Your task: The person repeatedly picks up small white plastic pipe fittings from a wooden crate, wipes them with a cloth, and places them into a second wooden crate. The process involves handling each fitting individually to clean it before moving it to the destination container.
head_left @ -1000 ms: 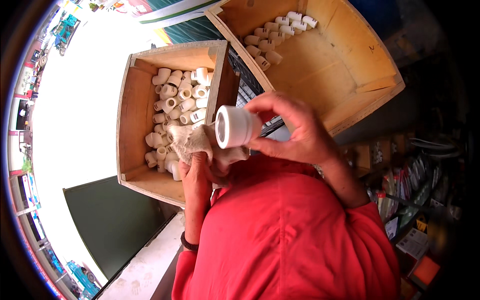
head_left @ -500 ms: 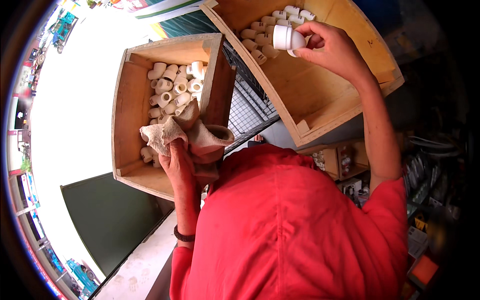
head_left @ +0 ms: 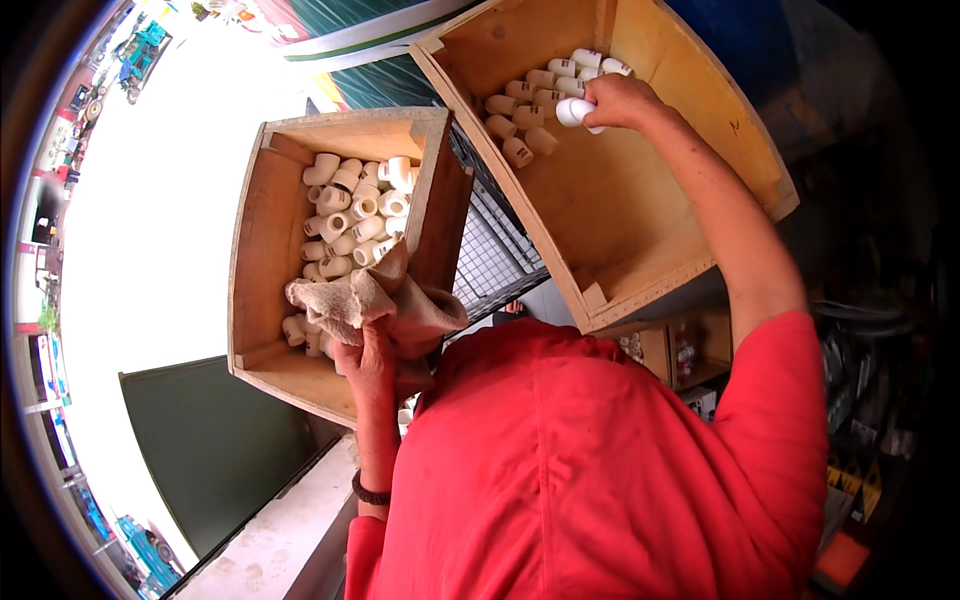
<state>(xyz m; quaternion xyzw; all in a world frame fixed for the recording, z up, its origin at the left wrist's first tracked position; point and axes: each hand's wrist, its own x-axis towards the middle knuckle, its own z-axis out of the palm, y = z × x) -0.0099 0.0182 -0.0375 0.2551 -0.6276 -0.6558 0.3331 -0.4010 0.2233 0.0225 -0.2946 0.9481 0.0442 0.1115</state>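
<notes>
My right hand is down inside the right wooden box, its fingers closed on a white pipe elbow. Just beyond it, more white pipe elbows stand in rows at the box's far left. Bunched in my left hand is a beige cloth, held over the left wooden box. Under and past the cloth lies a jumbled heap of white pipe elbows. The cloth hides part of that heap.
A black wire rack shows between the boxes. At the lower left a dark green panel stands beside a pale ledge. Small wooden compartments and cluttered shelves lie to the right. A green sheet hangs at the back.
My right hand has lowered the elbow into the right box, close to the rows. My left hand stays with the cloth at the left box. The view has shifted slightly.
</notes>
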